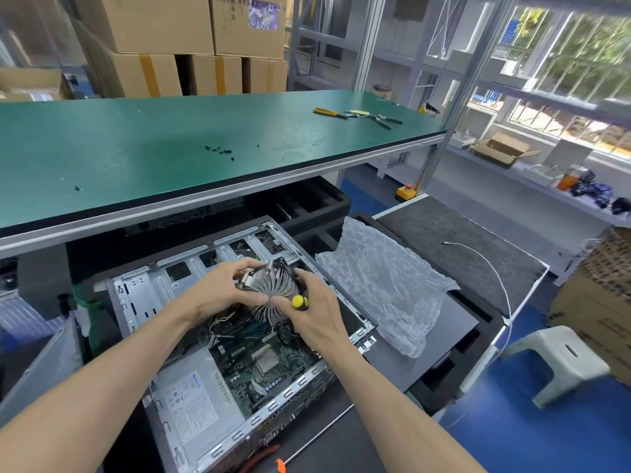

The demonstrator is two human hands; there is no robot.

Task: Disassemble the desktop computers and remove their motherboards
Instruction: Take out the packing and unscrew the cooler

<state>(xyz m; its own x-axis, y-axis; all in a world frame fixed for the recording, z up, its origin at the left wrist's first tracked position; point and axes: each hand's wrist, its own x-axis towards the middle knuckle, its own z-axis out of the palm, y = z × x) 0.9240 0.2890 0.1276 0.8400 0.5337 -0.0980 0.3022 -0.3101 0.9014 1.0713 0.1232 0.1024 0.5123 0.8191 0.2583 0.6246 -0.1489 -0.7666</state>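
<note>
Heatsink [273,285] sits gripped between my left hand [218,288] and right hand [314,312], lifted off the motherboard [269,367] inside the open case [136,298] below the surface's near edge; right fingers also curl around a screwdriver [300,302], keeping it handy.

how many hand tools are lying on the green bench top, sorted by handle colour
yellow-handled pliers: 1
black-handled pliers: 1
total on the green bench top: 2
not counted: the yellow-and-black screwdriver held in the right hand, off the bench, while the left hand grips the heatsink.
</note>
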